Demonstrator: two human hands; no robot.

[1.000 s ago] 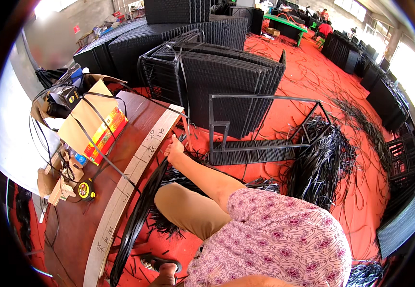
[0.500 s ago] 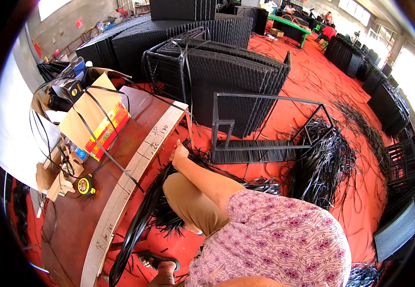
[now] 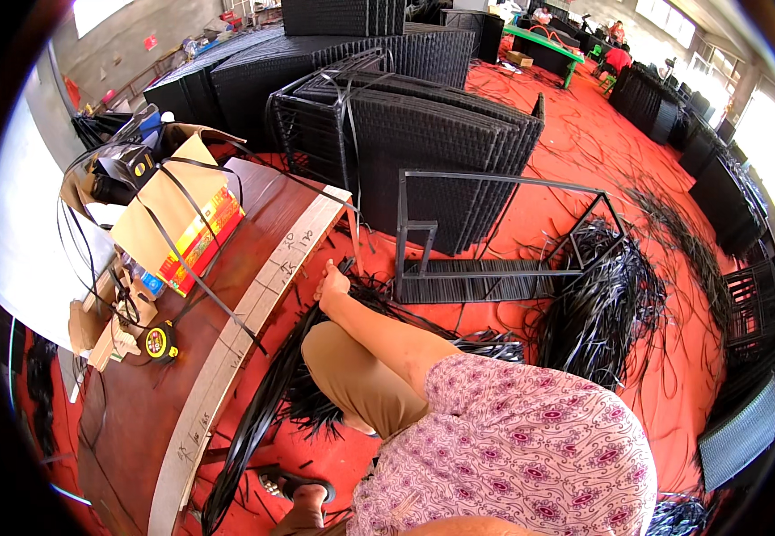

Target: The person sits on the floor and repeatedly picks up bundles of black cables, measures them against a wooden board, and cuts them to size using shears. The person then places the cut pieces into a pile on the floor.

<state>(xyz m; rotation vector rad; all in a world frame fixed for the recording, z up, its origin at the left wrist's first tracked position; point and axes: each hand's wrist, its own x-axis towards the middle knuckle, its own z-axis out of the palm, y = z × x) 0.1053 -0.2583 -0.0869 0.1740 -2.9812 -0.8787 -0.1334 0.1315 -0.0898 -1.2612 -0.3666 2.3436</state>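
My left hand (image 3: 329,282) reaches out to the edge of a long reddish-brown wooden table (image 3: 253,268), arm stretched over my bent knee. Its fingers are closed on a bundle of long black plastic strips (image 3: 258,420) that runs down along the table edge to the red floor. My right hand is out of sight. My sandalled foot (image 3: 298,487) rests on the floor beside the bundle.
On the table lie a cardboard box (image 3: 168,210) wrapped in loose black strips and a yellow tape measure (image 3: 161,341). A bare metal frame (image 3: 495,241) with a partly woven base stands ahead, next to a heap of black strips (image 3: 602,304). Woven black panels (image 3: 441,134) are stacked behind.
My left hand stays at the table edge on the strips. The view has shifted slightly; nothing else has visibly moved.
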